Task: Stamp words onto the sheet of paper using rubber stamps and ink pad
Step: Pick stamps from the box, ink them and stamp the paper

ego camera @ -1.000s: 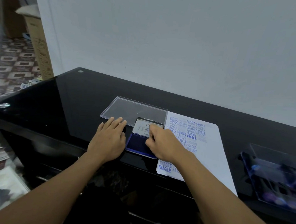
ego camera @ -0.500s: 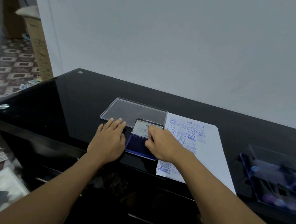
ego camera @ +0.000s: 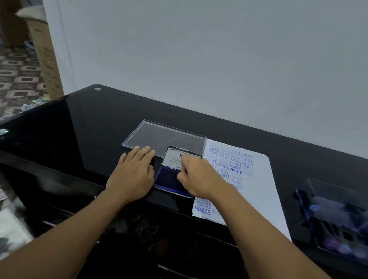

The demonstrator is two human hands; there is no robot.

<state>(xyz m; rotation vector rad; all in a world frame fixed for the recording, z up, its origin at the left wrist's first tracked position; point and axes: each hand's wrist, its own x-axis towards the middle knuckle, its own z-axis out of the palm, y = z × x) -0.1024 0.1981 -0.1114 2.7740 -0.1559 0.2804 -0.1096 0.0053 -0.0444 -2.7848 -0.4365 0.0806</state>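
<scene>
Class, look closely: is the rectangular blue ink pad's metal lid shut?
No: the metal lid stands raised at the far edge of the rectangular blue ink pad, whose blue surface lies exposed.

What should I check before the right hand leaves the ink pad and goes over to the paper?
1. Ink pad open: ok. The ink pad stands open with its blue surface bare.
2. Stamp in grip: cannot tell. The right hand is over the pad, and its curled fingers hide whatever they hold.
3. Pad steadied: cannot tell. The left hand lies flat on the black table beside the pad; contact with it is unclear.
4. Room to print: ok. The sheet of paper is blank on its right side.
5. Short path: ok. The sheet lies directly right of the pad.
</scene>
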